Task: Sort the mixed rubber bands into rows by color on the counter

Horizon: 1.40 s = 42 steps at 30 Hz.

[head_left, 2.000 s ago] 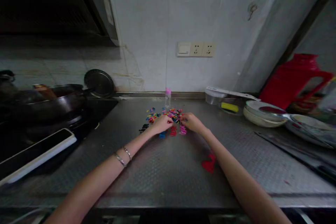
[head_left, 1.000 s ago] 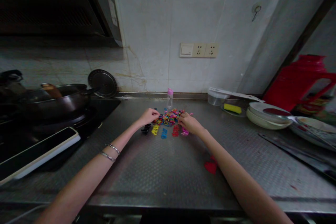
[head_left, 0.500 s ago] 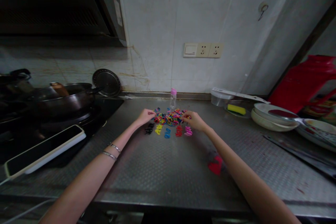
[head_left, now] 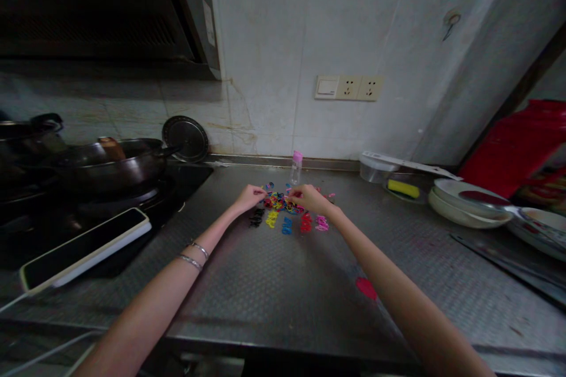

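A mixed heap of small colourful rubber bands (head_left: 281, 202) lies on the metal counter. My left hand (head_left: 251, 197) is at the heap's left edge, fingertips pinched together; whatever they hold is too small to make out. Over the heap's right part, my right hand (head_left: 309, 198) reaches down with its fingers drawn together, and its fingertips are partly hidden. In front of the heap is a row of single-colour groups: black bands (head_left: 256, 218), yellow bands (head_left: 271, 219), blue bands (head_left: 287, 225), red bands (head_left: 306, 222) and pink bands (head_left: 322, 223). Behind stands a clear bottle (head_left: 296, 172) with a pink cap.
On the left are a stove with a pan (head_left: 117, 165), a round lid (head_left: 186, 139) and a phone-like device (head_left: 86, 247). To the right sit a plastic tub (head_left: 375, 171), yellow sponge (head_left: 403, 189), stacked bowls (head_left: 464, 212) and a knife (head_left: 508, 262). A red patch (head_left: 367, 288) lies near my right forearm.
My right hand has moved left, from the heap's right edge to over it. My left hand stays at the left edge. The whole view has shifted slightly.
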Each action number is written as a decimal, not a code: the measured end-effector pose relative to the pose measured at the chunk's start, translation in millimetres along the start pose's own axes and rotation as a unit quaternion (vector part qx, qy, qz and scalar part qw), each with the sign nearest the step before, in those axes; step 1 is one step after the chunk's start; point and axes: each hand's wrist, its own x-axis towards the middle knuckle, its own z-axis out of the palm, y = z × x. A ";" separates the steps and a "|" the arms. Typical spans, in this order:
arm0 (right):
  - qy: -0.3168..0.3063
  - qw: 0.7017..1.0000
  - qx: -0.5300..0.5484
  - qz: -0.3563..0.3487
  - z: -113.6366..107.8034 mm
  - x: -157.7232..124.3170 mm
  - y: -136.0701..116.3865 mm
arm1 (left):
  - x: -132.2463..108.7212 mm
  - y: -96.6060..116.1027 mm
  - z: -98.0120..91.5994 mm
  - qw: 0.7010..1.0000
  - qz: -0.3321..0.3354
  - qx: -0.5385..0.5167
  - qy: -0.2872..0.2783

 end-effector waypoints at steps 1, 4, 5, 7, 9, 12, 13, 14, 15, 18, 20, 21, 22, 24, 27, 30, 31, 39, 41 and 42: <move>-0.009 1.000 -0.003 -0.006 5.1 4.7 -4.4 | 0.3 -1.0 0.3 1.000 0.003 -0.001 -0.003; -0.034 0.999 -0.008 -0.036 21.6 17.0 -17.0 | 1.0 -3.2 1.2 1.000 0.005 -0.010 -0.009; -0.042 0.998 -0.012 -0.040 26.7 20.2 -20.6 | 1.1 -3.3 1.3 1.000 0.003 -0.013 -0.010; -0.060 0.997 -0.023 -0.042 35.0 24.7 -26.3 | 1.1 -2.8 1.3 1.000 0.002 -0.018 -0.010; -0.079 0.995 -0.034 -0.043 39.7 27.0 -29.4 | 0.8 -1.8 0.7 1.000 0.000 -0.019 -0.011; -0.090 0.994 -0.042 -0.050 39.1 26.6 -27.9 | 0.2 -1.4 -0.2 1.000 0.000 -0.016 -0.010; -0.088 0.994 -0.044 -0.051 37.4 25.7 -25.9 | 0.0 -1.8 -0.3 1.000 0.000 -0.015 -0.009; -0.086 0.994 -0.048 -0.050 35.2 24.4 -23.4 | -0.1 -2.3 -0.4 1.000 0.000 -0.014 -0.008; -0.083 0.994 -0.054 -0.049 33.0 22.9 -20.7 | -0.1 -2.9 -0.3 1.000 0.000 -0.014 -0.006; -0.092 0.992 -0.080 -0.046 27.6 17.5 -14.5 | -0.5 -3.2 -0.1 1.000 -0.003 -0.016 -0.009; -0.103 0.988 -0.104 -0.048 26.4 14.0 -13.9 | -1.3 -1.0 -0.6 1.000 0.001 -0.013 -0.027; -0.106 0.986 -0.116 -0.052 26.4 12.5 -14.8 | -1.9 1.0 -1.2 0.999 0.007 -0.005 -0.043; -0.107 0.984 -0.128 -0.056 26.8 11.3 -16.3 | -2.7 3.5 -1.9 0.998 0.016 0.005 -0.064; -0.105 0.981 -0.146 -0.067 28.0 9.9 -19.8 | -4.4 9.3 -3.5 0.992 0.037 0.036 -0.114; -0.101 0.978 -0.170 -0.071 29.5 10.1 -23.2 | -6.8 17.3 -4.4 0.980 0.069 0.090 -0.164; -0.100 0.974 -0.196 -0.058 29.7 11.0 -23.6 | -8.5 21.7 -2.8 0.974 0.082 0.131 -0.167; -0.101 0.972 -0.203 -0.055 29.4 11.1 -23.7 | -9.1 22.7 -2.1 0.973 0.080 0.137 -0.166; -0.100 0.966 -0.235 -0.052 24.4 8.3 -35.5 | -13.2 30.8 -1.3 0.972 0.090 0.107 -0.191; -0.104 0.964 -0.241 -0.050 24.0 8.2 -38.7 | -13.5 31.9 -1.4 0.971 0.091 0.107 -0.193; -0.107 0.963 -0.243 -0.053 24.0 8.7 -39.5 | -13.4 32.0 -1.3 0.971 0.090 0.104 -0.194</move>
